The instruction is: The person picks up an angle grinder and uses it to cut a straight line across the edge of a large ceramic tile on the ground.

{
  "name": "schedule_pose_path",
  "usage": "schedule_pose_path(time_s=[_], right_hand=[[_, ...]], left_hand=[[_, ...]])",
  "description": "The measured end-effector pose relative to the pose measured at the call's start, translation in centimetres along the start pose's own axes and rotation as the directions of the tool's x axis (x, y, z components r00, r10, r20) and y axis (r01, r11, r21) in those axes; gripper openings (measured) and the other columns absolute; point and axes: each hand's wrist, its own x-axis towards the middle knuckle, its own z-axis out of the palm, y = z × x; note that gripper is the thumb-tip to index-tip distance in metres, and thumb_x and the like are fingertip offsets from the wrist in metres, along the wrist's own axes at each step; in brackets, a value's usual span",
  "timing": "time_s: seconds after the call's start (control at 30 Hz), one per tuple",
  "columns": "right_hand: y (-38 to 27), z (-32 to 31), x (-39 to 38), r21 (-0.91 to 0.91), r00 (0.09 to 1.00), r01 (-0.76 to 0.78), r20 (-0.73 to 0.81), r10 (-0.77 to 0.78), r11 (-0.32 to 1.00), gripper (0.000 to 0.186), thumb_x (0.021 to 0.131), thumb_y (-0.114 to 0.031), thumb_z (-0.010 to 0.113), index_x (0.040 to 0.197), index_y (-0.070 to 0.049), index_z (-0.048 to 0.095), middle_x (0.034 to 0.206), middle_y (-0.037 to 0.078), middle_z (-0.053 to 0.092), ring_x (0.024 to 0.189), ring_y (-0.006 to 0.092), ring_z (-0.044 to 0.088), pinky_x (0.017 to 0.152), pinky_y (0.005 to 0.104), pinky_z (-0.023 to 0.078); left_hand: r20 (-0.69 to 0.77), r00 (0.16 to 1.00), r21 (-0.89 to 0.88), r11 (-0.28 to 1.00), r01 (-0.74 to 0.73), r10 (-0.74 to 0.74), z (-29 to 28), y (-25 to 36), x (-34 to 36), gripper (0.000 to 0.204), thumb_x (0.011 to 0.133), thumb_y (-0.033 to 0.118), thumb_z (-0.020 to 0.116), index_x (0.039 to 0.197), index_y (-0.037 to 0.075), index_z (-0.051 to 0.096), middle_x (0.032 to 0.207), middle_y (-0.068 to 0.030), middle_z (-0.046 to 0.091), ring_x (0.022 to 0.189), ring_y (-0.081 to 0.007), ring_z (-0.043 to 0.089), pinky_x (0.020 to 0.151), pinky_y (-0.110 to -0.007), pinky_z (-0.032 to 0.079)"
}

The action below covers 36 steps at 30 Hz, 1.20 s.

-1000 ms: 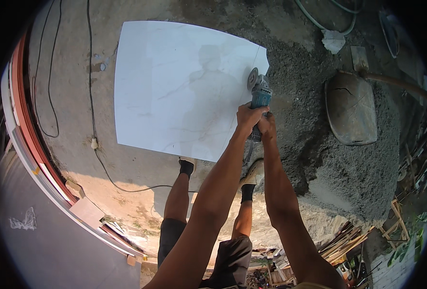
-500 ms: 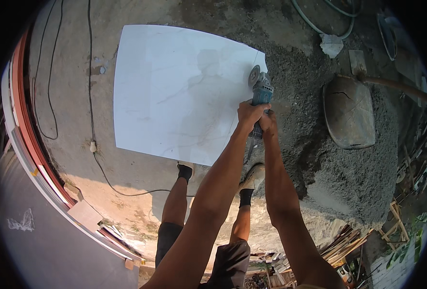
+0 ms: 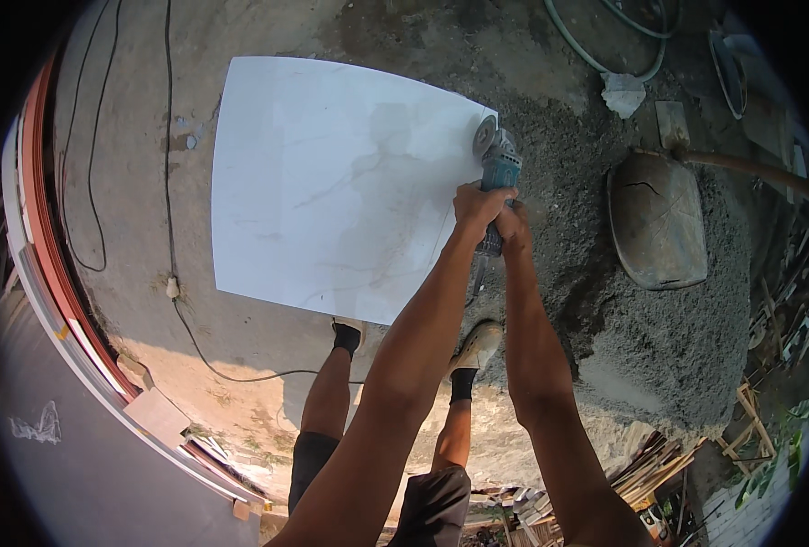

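Observation:
My left hand (image 3: 479,208) and my right hand (image 3: 514,226) are both closed around the body of a blue-green angle grinder (image 3: 501,173). Its round disc (image 3: 485,135) stands at the upper right edge of a large white tile (image 3: 322,191) with faint veins. Whether the disc touches the tile I cannot tell. A thin dark line runs down the tile's right side toward my forearms. The tile lies flat on the concrete, with my shadow across it. My fingers under the grinder are partly hidden.
Grey sand (image 3: 650,356) spreads along the tile's right side, with a shovel (image 3: 658,219) lying on it. A hose (image 3: 573,46) curls at the upper right. A power cord (image 3: 169,137) with a connector (image 3: 173,288) runs at left. Wood scraps (image 3: 632,474) lie near my feet.
The tile and ground sit slightly lower in view. The grinder's disc has moved a little up along the tile's right edge. Both hands keep their hold.

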Motion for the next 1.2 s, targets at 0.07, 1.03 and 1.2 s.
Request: schedule_pose_path(time_s=[0.07,1.03,1.2], right_hand=[[-0.1,-0.5,0.9,-0.004,0.995,0.056,0.088,-0.055,0.998,0.066,0.077,-0.037,0.075,0.117,0.012,0.055,0.099,0.018,0.067,0.079,0.0225,0.068,0.060,0.0367,0.053],[-2.7,-0.6,4.2,0.002,0.999,0.043,0.024,-0.043,0.999,0.060,0.081,-0.033,0.075,0.117,0.011,0.057,0.100,0.019,0.067,0.081,0.0243,0.068,0.062,0.0390,0.055],[-4.4,-0.4,4.5,-0.034,0.998,0.052,0.042,-0.051,0.998,0.061,0.078,-0.035,0.075,0.114,0.012,0.059,0.099,0.018,0.067,0.079,0.0235,0.068,0.062,0.0373,0.054]], left_hand=[[0.005,1.000,0.017,1.000,0.006,-0.007,0.4,0.3,0.2,0.045,0.065,0.027,0.085,0.096,-0.004,0.074,0.095,-0.0195,0.073,0.085,-0.0274,0.071,0.077,-0.040,0.055],[0.021,1.000,0.098,0.995,0.004,-0.006,1.6,3.3,2.3,0.055,0.065,0.033,0.086,0.101,-0.006,0.071,0.105,-0.0225,0.071,0.098,-0.0333,0.070,0.084,-0.042,0.055],[-0.069,0.997,0.113,0.993,0.027,-0.020,2.2,4.3,3.5,0.056,0.065,0.033,0.086,0.101,-0.008,0.071,0.105,-0.0225,0.071,0.095,-0.0324,0.070,0.083,-0.042,0.055]])
